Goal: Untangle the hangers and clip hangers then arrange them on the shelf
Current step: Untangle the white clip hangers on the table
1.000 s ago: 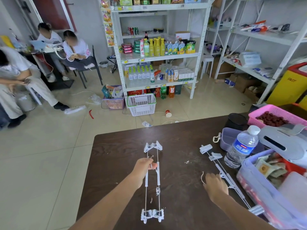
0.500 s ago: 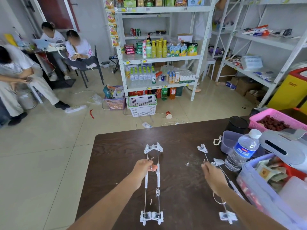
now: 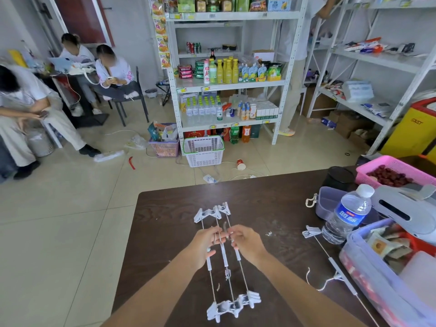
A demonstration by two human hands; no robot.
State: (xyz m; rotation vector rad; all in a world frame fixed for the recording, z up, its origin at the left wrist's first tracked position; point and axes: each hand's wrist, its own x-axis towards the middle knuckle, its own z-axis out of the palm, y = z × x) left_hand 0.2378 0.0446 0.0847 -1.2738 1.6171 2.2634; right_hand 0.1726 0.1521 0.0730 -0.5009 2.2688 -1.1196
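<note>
Three white clip hangers (image 3: 224, 258) lie side by side, lengthwise, on the dark wooden table (image 3: 169, 223), with clips at the far end (image 3: 212, 212) and the near end (image 3: 232, 305). My left hand (image 3: 204, 244) holds the left hanger's bar near its hook. My right hand (image 3: 246, 243) pinches the bar of the right hanger, beside the others. A further clip hanger (image 3: 330, 260) lies alone at the right, near the water bottle. The white shelf (image 3: 226, 83) stands beyond the table.
A water bottle (image 3: 346, 215), a lilac tub (image 3: 328, 204), a clear bin of goods (image 3: 387, 267), a pink basket (image 3: 394, 173) and a grey device (image 3: 405, 208) crowd the table's right side. People sit at the far left; baskets stand on the floor by the shelf.
My right hand has carried a clip hanger from the right side of the table and laid it next to the two under my left hand.
</note>
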